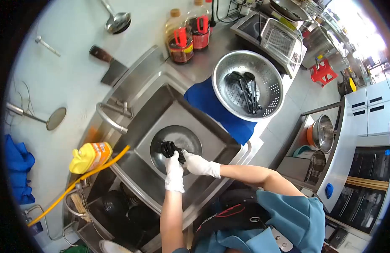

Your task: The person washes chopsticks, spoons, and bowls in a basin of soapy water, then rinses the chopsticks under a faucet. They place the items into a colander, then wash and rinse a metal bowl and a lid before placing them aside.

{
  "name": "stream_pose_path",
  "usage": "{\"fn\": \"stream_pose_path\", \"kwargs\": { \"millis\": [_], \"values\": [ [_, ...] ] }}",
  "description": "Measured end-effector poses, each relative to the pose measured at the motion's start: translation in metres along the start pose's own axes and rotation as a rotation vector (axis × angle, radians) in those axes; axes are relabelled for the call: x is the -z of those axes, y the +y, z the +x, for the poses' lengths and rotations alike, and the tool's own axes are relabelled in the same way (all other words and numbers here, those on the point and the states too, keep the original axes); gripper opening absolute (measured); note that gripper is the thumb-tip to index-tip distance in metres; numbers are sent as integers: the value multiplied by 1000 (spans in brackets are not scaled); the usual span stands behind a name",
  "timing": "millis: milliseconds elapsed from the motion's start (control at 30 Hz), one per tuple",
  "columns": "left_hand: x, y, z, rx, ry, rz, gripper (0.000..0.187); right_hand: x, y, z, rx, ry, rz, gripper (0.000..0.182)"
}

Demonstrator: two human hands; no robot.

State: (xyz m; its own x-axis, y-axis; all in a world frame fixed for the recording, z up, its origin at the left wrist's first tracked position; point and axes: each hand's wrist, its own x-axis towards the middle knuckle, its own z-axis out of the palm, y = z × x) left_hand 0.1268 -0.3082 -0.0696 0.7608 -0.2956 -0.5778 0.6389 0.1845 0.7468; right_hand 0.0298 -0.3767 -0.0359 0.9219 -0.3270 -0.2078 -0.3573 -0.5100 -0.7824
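Note:
Over a round metal basin [177,133] in the sink [159,110], my white-gloved left hand [174,172] is closed round a bundle of black spoons [169,148]. Their rounded ends point up and left; the rest is hidden by my fingers. My right hand [200,164], gloved too, is closed on the same bundle from the right side. More black spoons [248,90] lie in a perforated metal colander [274,99] beyond the sink, to the right. The faucet [112,120] is at the sink's left rim, apart from both hands.
A blue cloth [216,110] lies partly under the colander. A yellow jug [90,158] and an orange hose [98,168] are on the left. A cleaver [113,71] hangs on the wall. Bottles [180,42] stand at the back. Dark pans [119,206] fill the second sink.

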Motion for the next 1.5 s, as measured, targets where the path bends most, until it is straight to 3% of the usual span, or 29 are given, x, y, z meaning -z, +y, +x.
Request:
{"fn": "stream_pose_path", "kwargs": {
  "millis": [67,133,233,267,300,333,467,500,567,633,733,933,1000,1033,1167,1233,1267,1333,1500],
  "values": [
    [-30,17,-16,231,-66,160,28,38,-3,-13,-53,35,54,60],
    [-75,30,-34,30,-222,254,13,85,-13,-26,-94,160,134,58],
    [-158,55,-71,-190,-391,511,11,165,-15,-45,15,361,161,57],
    [-180,49,-70,-245,-474,502,12,176,3,-47,-13,432,260,51],
    [-198,36,-60,-249,-527,501,12,192,17,-49,23,567,150,42],
    [-217,25,-51,-253,-579,500,15,217,14,-56,-141,552,252,34],
    [-296,-3,-53,-293,-537,633,14,273,73,-64,-291,583,478,25],
    [-309,-12,-50,-185,-538,506,13,285,88,-64,-323,592,772,22],
    [-328,-27,-38,-79,-530,382,13,304,119,-68,-453,687,901,25],
    [-337,-43,-20,13,-434,526,11,318,138,-68,-620,763,996,29],
    [-344,-70,3,23,-333,464,12,317,176,-63,-680,766,1200,26],
    [-337,-104,26,-177,-172,672,22,307,215,-48,-805,702,1233,14],
    [-336,-106,26,-291,-138,950,29,305,224,-47,-881,647,1225,16],
    [-335,-107,26,-308,-102,1005,38,304,228,-47,-885,644,1224,16],
    [-327,-126,41,-393,-89,1009,42,294,252,-45,-869,485,1323,16],
    [-315,-152,74,-285,-63,911,39,286,279,-49,-732,375,1450,15],
    [-311,-156,80,-286,-61,910,39,292,265,-48,-732,373,1448,15],
    [-304,-159,87,-204,-216,762,30,317,210,-42,-911,381,1069,12],
    [-321,-116,44,-264,-236,833,22,317,214,-38,-917,348,917,13]
  ]
}}
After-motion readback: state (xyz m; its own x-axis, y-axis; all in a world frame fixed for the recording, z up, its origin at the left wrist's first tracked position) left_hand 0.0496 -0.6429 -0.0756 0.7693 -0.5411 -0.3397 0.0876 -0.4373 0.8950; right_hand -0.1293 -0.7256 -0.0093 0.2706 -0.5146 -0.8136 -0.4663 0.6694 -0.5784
